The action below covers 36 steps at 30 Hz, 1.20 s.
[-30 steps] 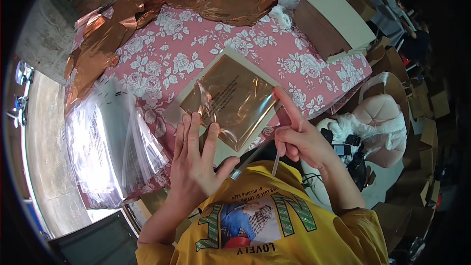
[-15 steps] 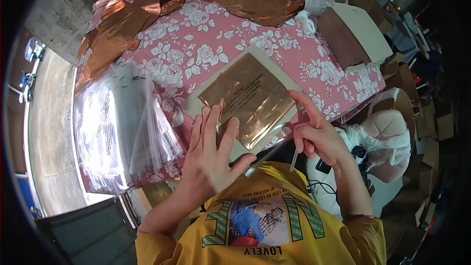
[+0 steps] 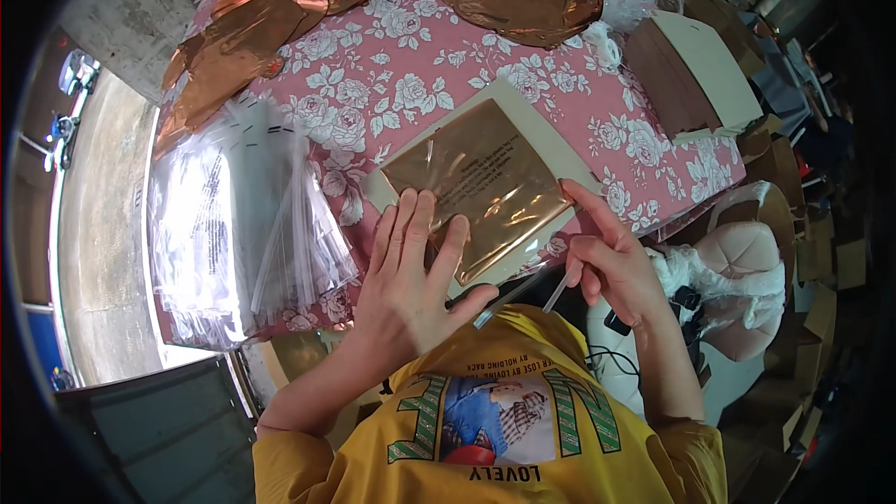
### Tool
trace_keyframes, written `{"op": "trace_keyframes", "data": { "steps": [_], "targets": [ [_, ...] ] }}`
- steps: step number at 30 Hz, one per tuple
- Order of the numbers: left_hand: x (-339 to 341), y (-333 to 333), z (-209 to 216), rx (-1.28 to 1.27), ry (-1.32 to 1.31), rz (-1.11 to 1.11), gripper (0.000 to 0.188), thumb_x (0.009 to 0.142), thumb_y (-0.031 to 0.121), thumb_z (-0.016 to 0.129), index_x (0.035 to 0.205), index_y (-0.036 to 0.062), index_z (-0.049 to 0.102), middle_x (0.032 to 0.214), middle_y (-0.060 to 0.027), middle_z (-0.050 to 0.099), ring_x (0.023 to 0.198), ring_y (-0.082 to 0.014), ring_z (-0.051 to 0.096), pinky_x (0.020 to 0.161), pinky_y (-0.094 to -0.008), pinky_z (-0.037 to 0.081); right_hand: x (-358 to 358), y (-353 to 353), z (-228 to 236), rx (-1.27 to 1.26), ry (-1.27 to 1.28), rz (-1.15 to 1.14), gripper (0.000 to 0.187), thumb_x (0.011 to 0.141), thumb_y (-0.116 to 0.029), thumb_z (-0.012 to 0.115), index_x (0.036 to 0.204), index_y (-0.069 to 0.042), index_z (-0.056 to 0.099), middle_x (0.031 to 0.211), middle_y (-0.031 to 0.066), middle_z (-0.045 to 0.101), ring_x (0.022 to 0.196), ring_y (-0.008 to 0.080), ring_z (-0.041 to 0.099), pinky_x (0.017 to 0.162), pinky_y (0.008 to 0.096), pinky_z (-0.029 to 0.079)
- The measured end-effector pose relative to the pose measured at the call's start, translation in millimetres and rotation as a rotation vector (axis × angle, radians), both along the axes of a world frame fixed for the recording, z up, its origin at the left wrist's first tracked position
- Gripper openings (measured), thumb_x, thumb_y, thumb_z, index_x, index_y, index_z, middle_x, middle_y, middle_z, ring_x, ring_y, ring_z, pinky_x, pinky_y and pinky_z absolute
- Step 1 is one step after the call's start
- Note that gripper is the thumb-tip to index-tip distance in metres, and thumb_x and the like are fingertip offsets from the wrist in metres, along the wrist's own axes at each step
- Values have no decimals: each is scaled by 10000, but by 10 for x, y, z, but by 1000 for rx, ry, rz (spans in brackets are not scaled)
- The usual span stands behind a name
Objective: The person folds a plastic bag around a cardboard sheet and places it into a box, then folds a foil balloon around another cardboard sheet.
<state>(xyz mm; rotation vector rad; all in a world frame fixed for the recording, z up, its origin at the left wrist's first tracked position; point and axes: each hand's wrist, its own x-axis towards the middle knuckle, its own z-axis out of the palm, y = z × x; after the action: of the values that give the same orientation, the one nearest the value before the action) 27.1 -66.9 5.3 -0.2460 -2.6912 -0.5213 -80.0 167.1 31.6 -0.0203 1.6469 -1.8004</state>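
Copper packet: mid-tabletop, lying on a cream board; glossy, likely light, limp, slippery, easily creased. I'd lift it with the board, by opposite edges.
Left hand: packet's 7 o'clock, spread flat at its near edge, gripping nothing.
Right hand: 4 o'clock, forefinger out to the packet's corner, other fingers curled round a clear strip.
Clear sleeves: 9 o'clock, piled flat; no contents discernible.
Clear bag: 1 o'clock; something pale inside.
Cartons: past 3 o'clock; contents hidden.
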Motion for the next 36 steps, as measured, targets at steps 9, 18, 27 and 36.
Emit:
{"op": "trace_keyframes", "data": {
  "steps": [9,18,27,36],
  "targets": [
    [36,-18,20,-24,-45,17,757,747,376,837,1333,-22,570,1458,-299,432,1369,-479,417,1132,-536,347,128,215,-105,69,322,-308,188,1025,-116,565,1194,-37,543,897,97,682,672,123,637,643,239,529],
    [27,-3,37,-55,-100,42,766,702,361,854,1317,-1,576,1465,-277,417,1389,-450,398,1150,-516,339,40,219,-552,723,1357,-434,164,865,-62,769,982,-40,656,843,102,673,686,232,637,624,320,506],
    [31,-2,21,-43,-111,47,797,699,372,855,1343,25,537,1461,-249,426,1376,-447,412,1141,-519,352,-169,-3,-340,545,1146,-154,232,820,-36,784,982,-15,620,891,95,632,747,222,646,646,326,517],
    [54,-14,3,-49,-91,35,734,801,472,767,1342,29,542,1448,-294,431,1380,-456,414,1150,-524,335,-233,76,-305,577,1295,-11,196,823,18,721,990,-22,625,919,111,627,796,286,628,692,367,523]
  ]
}}
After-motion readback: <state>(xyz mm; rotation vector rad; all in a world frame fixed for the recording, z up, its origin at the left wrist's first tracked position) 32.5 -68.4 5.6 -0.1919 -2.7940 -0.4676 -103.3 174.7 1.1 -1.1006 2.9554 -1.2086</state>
